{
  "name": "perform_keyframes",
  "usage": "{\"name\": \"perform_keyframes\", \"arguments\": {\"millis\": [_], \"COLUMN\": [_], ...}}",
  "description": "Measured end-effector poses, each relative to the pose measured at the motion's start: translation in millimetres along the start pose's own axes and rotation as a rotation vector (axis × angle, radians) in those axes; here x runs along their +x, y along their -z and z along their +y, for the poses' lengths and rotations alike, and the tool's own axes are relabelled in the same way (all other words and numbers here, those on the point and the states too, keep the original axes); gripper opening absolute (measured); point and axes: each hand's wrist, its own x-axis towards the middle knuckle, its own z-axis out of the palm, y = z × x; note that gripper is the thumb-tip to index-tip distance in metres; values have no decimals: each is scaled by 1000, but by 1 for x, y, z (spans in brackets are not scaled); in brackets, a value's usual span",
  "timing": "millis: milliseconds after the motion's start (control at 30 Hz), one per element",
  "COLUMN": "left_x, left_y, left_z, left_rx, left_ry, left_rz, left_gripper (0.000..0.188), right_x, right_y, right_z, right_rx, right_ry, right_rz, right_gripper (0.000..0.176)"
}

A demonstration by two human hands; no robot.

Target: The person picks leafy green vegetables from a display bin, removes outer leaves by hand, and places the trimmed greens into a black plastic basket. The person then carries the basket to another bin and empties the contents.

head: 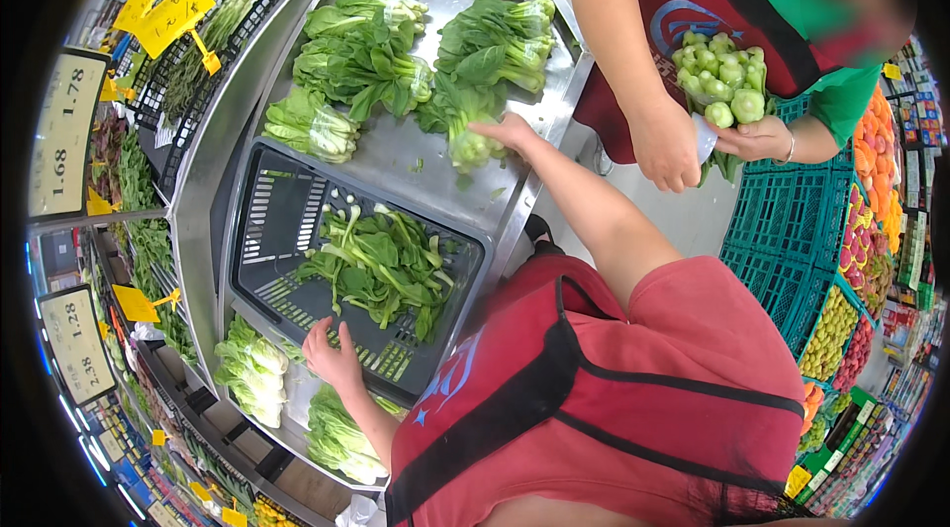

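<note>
My right hand (pixel 512 135) grips the pale stem end of a bunch of leafy greens (pixel 466 107) on the metal display tray (pixel 404 145); some of its fingers are hidden. More bundles bound with clear tape lie around it: greens with thick stems (pixel 497 41), dark leafy greens (pixel 371 70) and pale green lettuce-like heads (pixel 315 126). My left hand (pixel 332 358) is empty, fingers apart, at the near left rim of a grey plastic shopping basket (pixel 475 282). Inside the basket lies a heap of loose leafy stalks (pixel 378 260).
Across the tray's corner, a co-worker in a red apron (pixel 668 4) holds a bunch of thick-stemmed greens (pixel 724 78). More lettuce-like heads (pixel 256 371) lie beside the basket. Vegetable shelves with yellow price tags (pixel 174 18) line the left. Teal crates (pixel 779 230) and fruit stand right.
</note>
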Motion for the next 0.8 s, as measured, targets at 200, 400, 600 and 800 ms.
{"name": "perform_keyframes", "arguments": {"millis": [200, 400, 600, 800], "left_x": [-1, -1, 0, -1], "left_y": [2, 3, 3, -1], "left_z": [0, 4, 2, 1], "left_rx": [-34, -35, -35, -16], "left_ry": [-2, 2, 13, 10], "left_rz": [7, 11, -5, 37], "left_gripper": [27, 27, 27, 26], "right_x": [17, 39, 12, -64], "right_y": [8, 31, 26, -46], "right_z": [5, 20, 2, 24], "right_rx": [-219, -541, -406, -519], "right_ry": [-163, 128, 252, 414], "right_rz": [-122, 134, 456, -138], "right_gripper": [78, 35, 36, 27]}}
